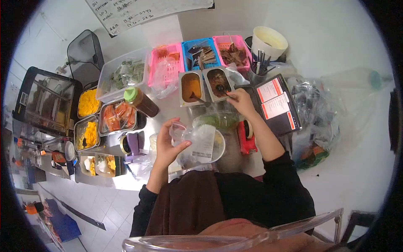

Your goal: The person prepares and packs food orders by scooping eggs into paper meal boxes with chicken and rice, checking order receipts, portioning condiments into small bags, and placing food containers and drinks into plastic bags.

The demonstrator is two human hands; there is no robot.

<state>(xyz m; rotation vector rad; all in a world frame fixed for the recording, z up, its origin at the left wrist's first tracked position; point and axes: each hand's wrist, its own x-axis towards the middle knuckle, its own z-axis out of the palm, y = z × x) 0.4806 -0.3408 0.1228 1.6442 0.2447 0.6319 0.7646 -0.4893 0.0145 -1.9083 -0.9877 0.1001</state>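
My left hand (167, 147) holds a small clear plastic cup (181, 132) above the counter, fingers and thumb curved around it. With my right hand (242, 103) I grip the handle of a dark spoon (221, 89), whose bowl is down in a metal container of dark brown sauce (217, 77). Beside it stands a metal container of orange sauce (191, 85) with a brown spoon resting in it. Below the cup, a printed paper slip (204, 145) lies over a round white bowl (221, 147), partly hiding it.
Pink and blue baskets (203, 41) of packets line the wall. A green-capped bottle (145, 105) and metal trays of yellow food (88, 103) stand left. A red tape dispenser (248, 145) sits below my right forearm; a black clipboard (275, 105) and plastic bags (317, 117) lie right.
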